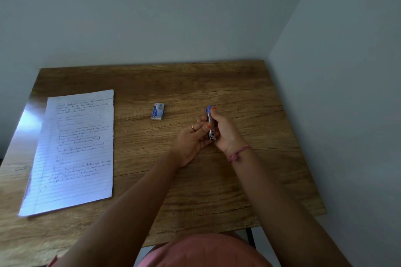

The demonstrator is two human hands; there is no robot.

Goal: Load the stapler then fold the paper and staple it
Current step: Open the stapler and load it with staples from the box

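A small stapler (211, 124) with a blue top and silver metal body is held upright above the middle of the wooden table (238, 180). My right hand (225, 132) grips it from the right, fingers around its top. My left hand (192, 141) steadies it from the left, thumb and fingers against its side. A small blue and white box of staples (157, 111) lies on the table to the left of my hands. A lined sheet of paper (74, 149) with handwriting lies flat on the table's left part.
The table stands in a corner: a pale wall (152, 17) runs behind it and another wall (347, 93) along its right edge. My pink clothing (206, 251) shows at the near edge.
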